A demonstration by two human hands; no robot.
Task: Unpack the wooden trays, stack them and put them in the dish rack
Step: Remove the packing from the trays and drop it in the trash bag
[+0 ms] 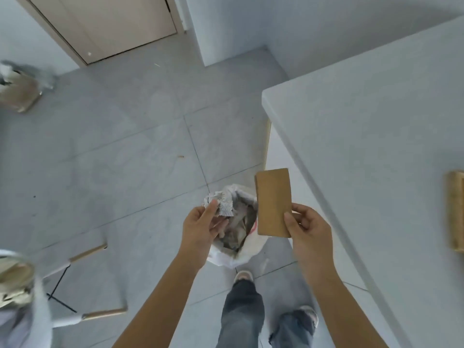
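Wooden tray [273, 200], flat and brown, is pinched at its lower corner by the right hand [307, 228], just left of the white table [364, 126]; the left hand [202, 226] clutches crumpled paper [221, 202] above a white bag [241, 249] on the floor; another wooden tray [455, 210] lies on the table's right edge.

A small wooden tray [273, 202] — flat, rectangular, plain light brown with rounded corners — is held upright in the air, long side running up and down, its broad face turned to the camera. It hangs beside the edge of the white counter, gripped at its lower right corner. A second wooden tray [455, 210] lies flat on that counter at the far right — paler, with a raised rim, only partly in view.
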